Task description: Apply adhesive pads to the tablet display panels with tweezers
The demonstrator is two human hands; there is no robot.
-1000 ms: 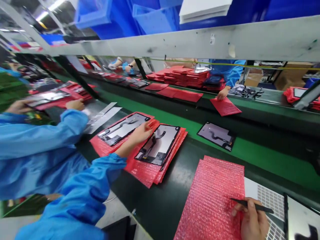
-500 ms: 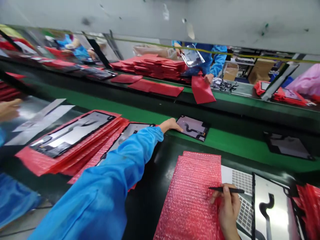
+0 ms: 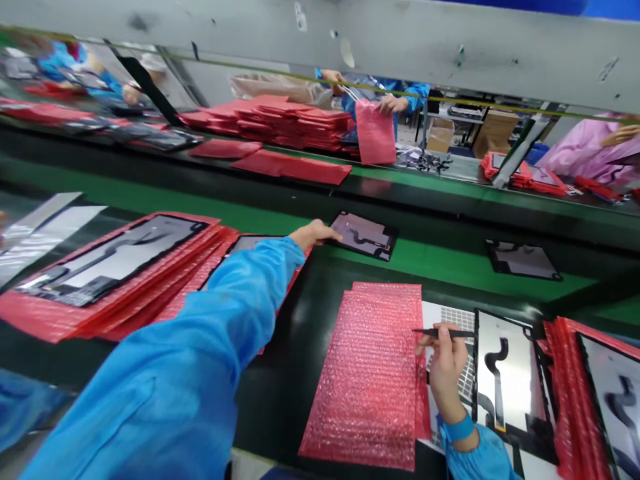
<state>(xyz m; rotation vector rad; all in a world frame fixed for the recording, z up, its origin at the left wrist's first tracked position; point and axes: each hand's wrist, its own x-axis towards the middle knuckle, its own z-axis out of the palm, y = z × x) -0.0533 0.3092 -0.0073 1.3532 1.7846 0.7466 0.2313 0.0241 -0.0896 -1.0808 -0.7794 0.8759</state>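
My left hand point(image 3: 316, 233) reaches out over the green belt, its fingers closed on the left edge of a flat display panel point(image 3: 364, 235) with a dark ribbon cable. My right hand point(image 3: 447, 367) holds black tweezers point(image 3: 444, 333), their tips pointing left above red bubble-wrap bags point(image 3: 370, 373). Beneath that hand, partly hidden, lies a white sheet with a grid of small grey squares point(image 3: 457, 319). To its right is another display panel point(image 3: 513, 373), silvery, with a black curved ribbon cable.
Panels on red bubble bags are stacked at left point(image 3: 120, 260) and far right point(image 3: 613, 393). Another panel point(image 3: 524, 259) lies on the green belt point(image 3: 430, 257). Across the belt, a co-worker's hands point(image 3: 393, 104) hold a red bag near a pile of red bags point(image 3: 290, 123).
My view has shifted, bringing more of the right-hand stack into sight. My left hand stays at the panel's edge, and my right still holds the tweezers. The co-worker opposite has raised the red bag.
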